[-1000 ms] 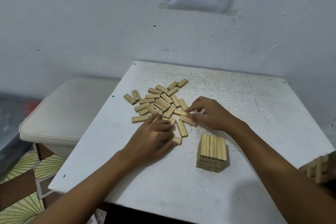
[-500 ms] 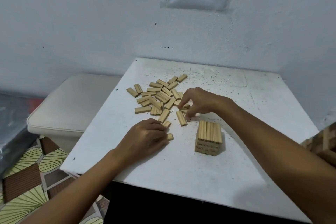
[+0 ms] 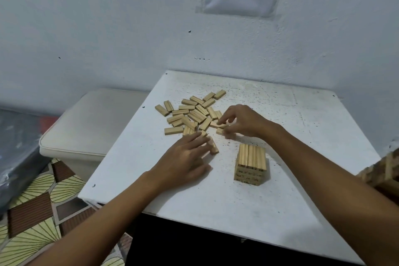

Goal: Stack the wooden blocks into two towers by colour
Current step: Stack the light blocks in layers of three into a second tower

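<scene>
At nine o'clock a cream cushioned stool (image 3: 86,127) stands just beside the left edge of the white speckled table (image 3: 237,205), above a patterned floor (image 3: 32,211). The left hand (image 3: 185,157) lies flat near the table's middle, fingers fairly straight and gripping nothing, its fingertips touching one loose block (image 3: 214,148). At twelve o'clock from it the pile of wooden blocks (image 3: 192,113) is scattered flat, with bare tabletop between it and the far edge by the pale wall (image 3: 108,28). The right hand (image 3: 241,122) sits at the pile's right side, thumb and fingers pinching what looks like one small block (image 3: 220,130), though the fingers partly hide it. At five o'clock from that hand stands a short tower (image 3: 251,164), apart from both hands, with open surface toward the near edge. At the frame's right edge, a second block stack (image 3: 384,170) shows blurred.
</scene>
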`<control>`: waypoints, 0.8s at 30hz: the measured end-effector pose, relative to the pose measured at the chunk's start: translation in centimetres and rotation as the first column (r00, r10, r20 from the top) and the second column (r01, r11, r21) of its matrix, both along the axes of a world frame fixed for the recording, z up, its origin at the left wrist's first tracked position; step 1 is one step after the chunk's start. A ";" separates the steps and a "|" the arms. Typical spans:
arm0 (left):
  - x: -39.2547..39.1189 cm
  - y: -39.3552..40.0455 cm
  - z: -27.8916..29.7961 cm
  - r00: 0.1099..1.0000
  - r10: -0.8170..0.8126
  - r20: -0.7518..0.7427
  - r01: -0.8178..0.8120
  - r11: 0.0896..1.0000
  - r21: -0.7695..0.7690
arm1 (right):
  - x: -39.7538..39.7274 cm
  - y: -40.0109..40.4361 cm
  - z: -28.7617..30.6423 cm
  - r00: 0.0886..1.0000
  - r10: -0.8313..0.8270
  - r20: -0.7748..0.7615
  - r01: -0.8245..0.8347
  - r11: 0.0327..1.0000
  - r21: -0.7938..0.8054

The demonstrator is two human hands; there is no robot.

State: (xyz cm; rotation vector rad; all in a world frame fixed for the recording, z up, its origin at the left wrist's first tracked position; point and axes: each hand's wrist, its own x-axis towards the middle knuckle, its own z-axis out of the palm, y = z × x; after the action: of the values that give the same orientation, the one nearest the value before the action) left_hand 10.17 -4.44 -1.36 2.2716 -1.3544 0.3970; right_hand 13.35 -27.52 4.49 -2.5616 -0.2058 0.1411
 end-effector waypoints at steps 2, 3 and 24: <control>0.5 -0.3 -0.7 1.000 -0.004 -0.029 0.006 0.998 0.070 | -0.5 -1.3 -0.3 0.998 -0.066 0.008 0.065 0.996 0.056; 0.5 -0.4 -1.0 0.999 0.003 -0.044 0.002 0.996 0.093 | -0.9 -1.8 -0.5 0.995 -0.099 0.012 0.097 0.991 0.088; -3.1 6.5 -2.2 0.980 0.139 -0.141 -0.135 0.990 0.038 | -10.5 9.8 -1.1 0.969 -0.008 0.248 -0.093 0.914 0.396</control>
State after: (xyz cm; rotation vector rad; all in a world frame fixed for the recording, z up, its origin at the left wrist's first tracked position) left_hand 7.04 2.03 -3.54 2.3753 -1.1438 0.2548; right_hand 2.82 -17.70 3.36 -2.1528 -0.3469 -0.1883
